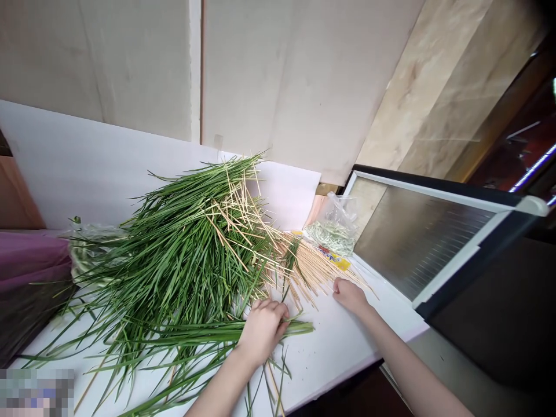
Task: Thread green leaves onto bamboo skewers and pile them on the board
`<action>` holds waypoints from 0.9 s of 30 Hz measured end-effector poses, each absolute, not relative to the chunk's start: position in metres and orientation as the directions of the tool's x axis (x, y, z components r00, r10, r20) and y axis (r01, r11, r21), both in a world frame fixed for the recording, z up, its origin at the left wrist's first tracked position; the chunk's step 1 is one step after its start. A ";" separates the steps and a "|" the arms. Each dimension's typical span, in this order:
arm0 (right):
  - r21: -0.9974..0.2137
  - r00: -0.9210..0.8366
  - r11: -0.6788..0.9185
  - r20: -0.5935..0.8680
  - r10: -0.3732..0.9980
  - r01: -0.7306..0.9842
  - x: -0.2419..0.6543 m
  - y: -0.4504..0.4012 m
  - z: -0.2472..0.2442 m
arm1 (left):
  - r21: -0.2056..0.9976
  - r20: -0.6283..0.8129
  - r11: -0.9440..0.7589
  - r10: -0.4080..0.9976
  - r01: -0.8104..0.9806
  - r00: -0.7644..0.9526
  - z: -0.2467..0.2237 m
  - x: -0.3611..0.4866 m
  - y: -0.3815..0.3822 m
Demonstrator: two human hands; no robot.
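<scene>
Far to the left of the left hand, a purple bag [35, 260] is sitting. Nearer, but beyond that hand, a big pile of long green leaves [186, 249] is spreading out, with lots of thin sticks [243, 202] lying on top of it. The left hand [264, 324] is pressing down and looks like it is gripping a bunch of leaves [302, 328]; the ends are poking out to its right. Between and beyond the two hands, more thin sticks [321, 263] are fanning out over the white table [321, 353]. A clear bag of pale green bits [334, 231] is standing just past the right hand [350, 295]. That hand is hanging by the stick ends with its fingers bending in, and I can't tell whether it is pinching a stick or nothing. To me, doing this well means squeezing the leaves softly so they aren't getting squashed, lining up their ends, and taking sticks gently so the others aren't rolling about.
</scene>
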State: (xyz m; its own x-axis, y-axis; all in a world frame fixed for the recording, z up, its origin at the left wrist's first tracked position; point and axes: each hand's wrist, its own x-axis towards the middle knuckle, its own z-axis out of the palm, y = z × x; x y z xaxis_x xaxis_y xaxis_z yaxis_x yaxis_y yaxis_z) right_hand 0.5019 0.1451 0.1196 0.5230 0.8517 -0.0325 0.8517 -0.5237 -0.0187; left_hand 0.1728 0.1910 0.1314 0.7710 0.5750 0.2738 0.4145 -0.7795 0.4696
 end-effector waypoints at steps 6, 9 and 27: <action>-0.044 0.533 -0.538 -0.098 0.841 0.841 0.510 0.150 0.123 | 0.485 0.260 -0.772 0.575 0.411 0.776 0.130 0.174 0.193; -0.087 0.518 -0.526 -0.094 0.850 0.846 0.512 0.144 0.130 | 0.512 0.266 -0.757 0.588 0.405 0.764 0.130 0.174 0.193; -0.905 0.244 -0.122 -0.021 0.970 0.407 0.321 0.001 0.058 | 0.898 0.272 -0.414 0.791 0.152 0.548 0.121 0.174 0.210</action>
